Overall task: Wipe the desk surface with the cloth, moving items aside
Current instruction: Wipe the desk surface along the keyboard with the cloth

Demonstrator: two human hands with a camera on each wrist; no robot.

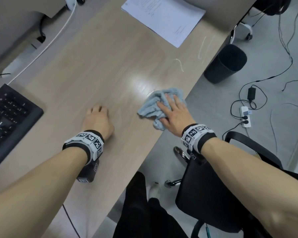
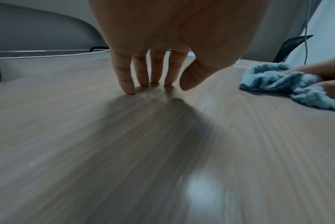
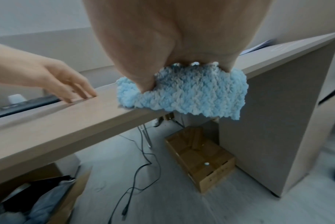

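Note:
A fluffy light-blue cloth lies bunched on the pale wood desk, at the edge nearest the floor. My right hand presses down on it with fingers laid straight over it. In the right wrist view the cloth overhangs the desk edge and my thumb digs into it. My left hand holds nothing. Its fingertips touch bare wood a short way left of the cloth.
A black keyboard sits at the desk's left. White papers lie at the far end, with faint white streaks between them and the cloth. On the floor are a black bin, a power strip, cables and a chair.

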